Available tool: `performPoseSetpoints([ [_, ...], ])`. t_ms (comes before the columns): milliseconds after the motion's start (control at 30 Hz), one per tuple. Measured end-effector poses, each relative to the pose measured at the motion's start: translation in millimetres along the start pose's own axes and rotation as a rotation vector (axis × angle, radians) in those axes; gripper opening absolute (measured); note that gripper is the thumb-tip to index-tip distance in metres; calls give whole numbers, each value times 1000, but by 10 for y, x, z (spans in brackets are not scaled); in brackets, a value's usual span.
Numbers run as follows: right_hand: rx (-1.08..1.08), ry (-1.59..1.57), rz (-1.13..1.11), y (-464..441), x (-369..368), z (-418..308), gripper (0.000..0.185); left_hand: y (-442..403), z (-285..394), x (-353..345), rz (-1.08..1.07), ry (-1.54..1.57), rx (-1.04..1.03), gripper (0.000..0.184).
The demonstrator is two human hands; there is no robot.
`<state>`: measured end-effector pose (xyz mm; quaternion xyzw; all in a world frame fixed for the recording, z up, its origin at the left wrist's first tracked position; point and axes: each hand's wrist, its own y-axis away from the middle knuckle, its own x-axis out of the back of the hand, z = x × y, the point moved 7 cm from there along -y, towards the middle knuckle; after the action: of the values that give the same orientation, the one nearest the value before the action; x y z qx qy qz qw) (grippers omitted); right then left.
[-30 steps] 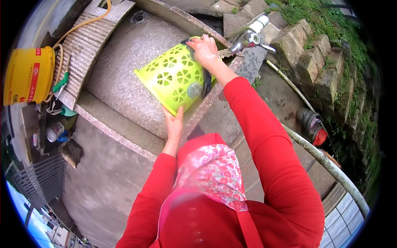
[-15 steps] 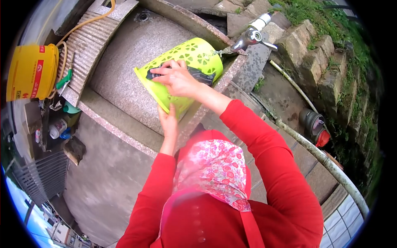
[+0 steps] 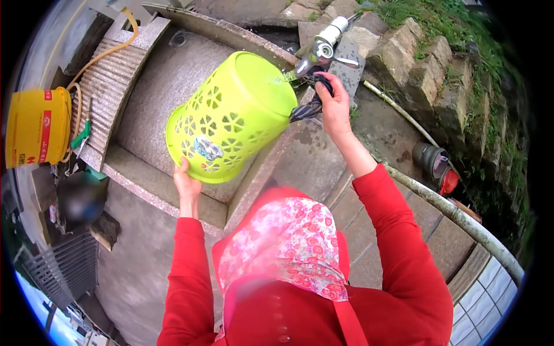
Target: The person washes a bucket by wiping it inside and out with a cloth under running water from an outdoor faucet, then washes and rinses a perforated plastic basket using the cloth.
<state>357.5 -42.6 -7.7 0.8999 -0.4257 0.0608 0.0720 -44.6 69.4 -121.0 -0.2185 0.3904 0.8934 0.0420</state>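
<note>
the basket point(image 3: 231, 109) is held tilted over the sink point(image 3: 135, 170), its rim gripped at the near side by the left hand point(image 3: 187, 180). the thumb is laid on the outside; the other fingers are mostly hidden, so how far they are curled cannot be told. by the right hand point(image 3: 334, 106), closed in a pinch between thumb and fingers, a dark cloth point(image 3: 309, 108) is gripped; its loose end is hung toward the basket's base, though whether the 2 are touching cannot be told. just beyond the right grip the tap point(image 3: 317, 55) is placed, and water is run from it against the base. 1 sticker point(image 3: 208, 148) is seen above and right of the left grip. farther left, the washboard point(image 3: 115, 69) and bucket point(image 3: 37, 127) are set.
</note>
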Motion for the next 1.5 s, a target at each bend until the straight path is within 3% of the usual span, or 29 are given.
performPoseSetpoints([
  [33,-233,-307,49,-19,42,136,20,-104,-95,48,0,10,49,33],
  [100,-231,-527,102,-176,2,300,21,-285,-298,159,9,25,155,34],
  [167,-171,-465,115,-366,-145,399,24,-400,-401,177,-28,67,228,33],
  [233,-50,-111,-27,-447,-461,438,35,-456,-399,134,-32,29,234,32],
  [267,181,309,-117,-454,-637,329,37,-469,-369,106,-32,15,255,32],
  [300,87,622,-193,-422,-760,217,51,-487,-350,109,-23,-12,262,32],
  [433,301,162,-342,-353,-1085,-168,46,-532,-307,66,0,-86,258,32],
  [500,418,216,-455,-260,-1196,-414,46,-514,-278,42,23,-106,228,31],
  [567,484,80,-573,-149,-1099,-549,47,-511,-260,18,51,-128,199,30],
  [633,421,22,-869,175,-916,-698,47,-656,-235,69,26,-145,213,29],
  [700,720,251,-748,375,-944,-845,44,-658,-193,-14,76,-185,221,29],
  [833,764,232,-540,-3,-1204,-746,45,-721,-220,112,56,-241,177,27],
  [900,743,419,-405,-347,-1237,-603,45,-671,-210,62,28,-216,175,27],
  [1000,508,630,-470,-791,-1027,-79,44,-687,-234,53,30,-194,170,28],
  [1033,518,776,-454,-823,-913,79,40,-676,-240,33,20,-176,164,28],
  [1067,633,721,-480,-789,-786,191,55,-665,-237,23,12,-156,156,28],
  [1100,622,806,-423,-746,-660,440,52,-684,-256,63,0,-140,144,28],
  [1133,425,596,-507,-678,-542,366,44,-709,-295,126,-11,-127,133,28],
  [1233,384,831,-495,-109,-463,-78,39,-634,-344,184,4,-70,109,29],
  [1433,347,288,-428,351,-621,-703,38,-171,309,-6,227,-30,-117,29],
  [1500,359,157,-356,356,-638,-667,39,41,836,-136,84,-119,-263,28],
])
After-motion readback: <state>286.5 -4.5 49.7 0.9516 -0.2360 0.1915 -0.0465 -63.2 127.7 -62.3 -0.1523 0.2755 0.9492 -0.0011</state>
